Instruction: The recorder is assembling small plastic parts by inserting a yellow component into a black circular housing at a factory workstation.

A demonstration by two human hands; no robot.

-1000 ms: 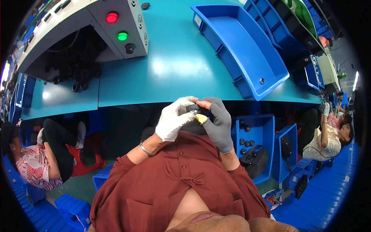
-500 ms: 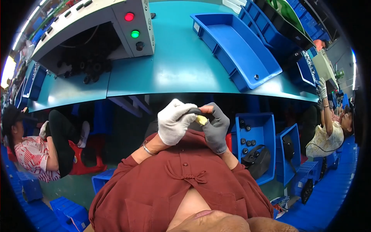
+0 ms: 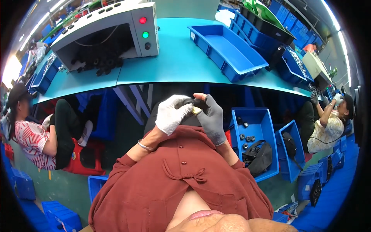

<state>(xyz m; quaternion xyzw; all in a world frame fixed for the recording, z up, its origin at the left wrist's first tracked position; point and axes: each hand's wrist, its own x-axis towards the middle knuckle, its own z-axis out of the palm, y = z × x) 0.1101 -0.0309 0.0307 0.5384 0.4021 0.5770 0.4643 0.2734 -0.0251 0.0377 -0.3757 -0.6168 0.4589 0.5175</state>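
In a white glove, my left hand (image 3: 172, 115) is closed on the near side of a dark rounded part (image 3: 188, 103), held in front of my lap. My right hand (image 3: 212, 120), in a grey glove with a bare index fingertip, grips the same part from the other side. A small pale-yellow piece (image 3: 196, 110) shows at the right thumb tip; whether it is a thumb cover or a separate bit, I cannot tell. Fingers hide most of the dark part, so its exact kind is unclear.
A shallow blue tray (image 3: 228, 48) lies on the green table (image 3: 174, 58). A white machine (image 3: 148, 23) with lit buttons has black round parts (image 3: 101, 63) at its opening. Right of me, a blue bin (image 3: 264, 120) holds several small wheels and a black bag (image 3: 259, 158). Co-workers sit either side.
Both hands have shifted slightly up and left in view, still together on the dark part. The view has tilted, so the table and machine appear lower. The right co-worker's arms have moved.
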